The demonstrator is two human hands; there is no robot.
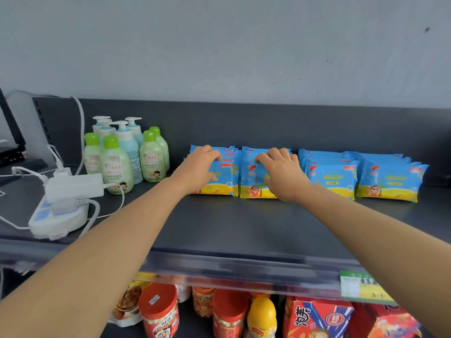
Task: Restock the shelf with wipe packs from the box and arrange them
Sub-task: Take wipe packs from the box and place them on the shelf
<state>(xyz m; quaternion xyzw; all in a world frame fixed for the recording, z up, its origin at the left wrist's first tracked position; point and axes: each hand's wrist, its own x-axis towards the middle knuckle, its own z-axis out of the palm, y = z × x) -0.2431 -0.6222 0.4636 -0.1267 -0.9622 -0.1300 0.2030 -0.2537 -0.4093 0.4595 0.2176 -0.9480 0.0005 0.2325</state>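
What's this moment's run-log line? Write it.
step: arranging | left hand: grips leftmost wipe row | right hand: grips second wipe row | third row, fourth row: untouched

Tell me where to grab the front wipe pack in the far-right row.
Pinch the front wipe pack at its top seam, coming from above: it stands on edge against the packs behind, the next row sits close on its left, and its top edge is clear.

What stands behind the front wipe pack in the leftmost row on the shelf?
More identical packs, upright in a file; only their top edges show. The left hand gripping the front pack covers some, so their number cannot be told.
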